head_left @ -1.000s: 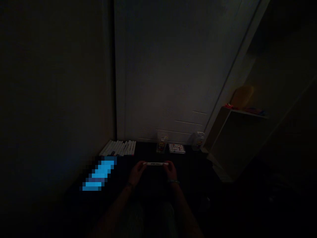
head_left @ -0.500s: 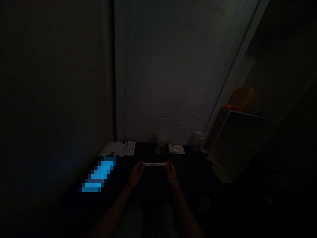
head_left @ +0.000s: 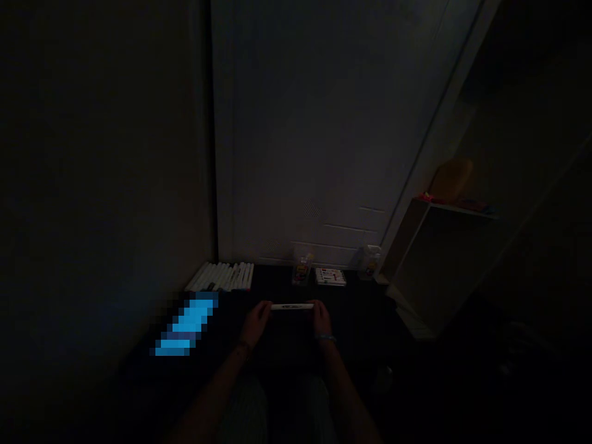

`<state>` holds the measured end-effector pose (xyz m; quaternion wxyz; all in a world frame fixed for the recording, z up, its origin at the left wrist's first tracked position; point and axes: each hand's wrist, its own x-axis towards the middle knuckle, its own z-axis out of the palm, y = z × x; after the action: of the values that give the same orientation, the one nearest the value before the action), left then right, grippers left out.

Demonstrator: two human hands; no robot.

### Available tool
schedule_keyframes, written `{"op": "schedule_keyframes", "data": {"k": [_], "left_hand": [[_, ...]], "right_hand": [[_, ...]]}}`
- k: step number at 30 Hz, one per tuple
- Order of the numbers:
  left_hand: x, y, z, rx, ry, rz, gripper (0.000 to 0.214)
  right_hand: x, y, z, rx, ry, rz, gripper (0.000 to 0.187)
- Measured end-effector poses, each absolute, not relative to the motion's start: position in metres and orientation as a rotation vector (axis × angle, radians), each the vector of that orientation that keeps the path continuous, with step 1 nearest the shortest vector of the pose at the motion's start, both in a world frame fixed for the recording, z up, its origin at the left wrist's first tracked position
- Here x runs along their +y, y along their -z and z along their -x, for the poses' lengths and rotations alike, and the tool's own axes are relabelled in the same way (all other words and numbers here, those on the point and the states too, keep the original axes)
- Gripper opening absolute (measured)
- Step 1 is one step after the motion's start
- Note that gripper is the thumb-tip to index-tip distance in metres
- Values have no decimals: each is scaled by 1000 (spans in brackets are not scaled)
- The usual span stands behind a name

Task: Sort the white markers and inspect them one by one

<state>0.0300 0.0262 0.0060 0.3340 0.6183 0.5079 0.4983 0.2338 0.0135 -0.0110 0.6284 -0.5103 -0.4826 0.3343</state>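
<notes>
A white marker [head_left: 292, 306] with dark print along its side is stretched level between my two hands, above the dark table. Its left end is pinched in the fingers of my left hand [head_left: 257, 322]. My right hand [head_left: 320, 318] closes on the other end. Both ends of the marker are partly covered by fingertips. Behind my left hand, a row of white markers [head_left: 222, 277] lies side by side at the back of the table. Beyond the held marker sits a flat pack of white markers [head_left: 330, 276].
A clear container [head_left: 302, 270] with a coloured label stands left of the pack, another clear container [head_left: 370, 262] to its right. A glowing blue, pixelated screen [head_left: 187, 324] lies on the table's left. A shelf unit [head_left: 407, 246] with an orange object [head_left: 452, 179] stands right. The room is very dark.
My right hand has shifted very slightly to the right on the marker, and a little more of the marker shows. Otherwise the scene looks the same.
</notes>
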Motion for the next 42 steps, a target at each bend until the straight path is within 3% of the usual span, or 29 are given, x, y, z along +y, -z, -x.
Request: {"op": "schedule_keyframes", "data": {"k": [10,42], "left_hand": [[27,-5,-35,1176,-1323,-1565,37],[27,-2,-32,1339,-1299,-1663,39]], "right_hand": [[10,8,-234,-1163,-711,1166,30],[13,14,-235,-1174,-729,1189,36]]}}
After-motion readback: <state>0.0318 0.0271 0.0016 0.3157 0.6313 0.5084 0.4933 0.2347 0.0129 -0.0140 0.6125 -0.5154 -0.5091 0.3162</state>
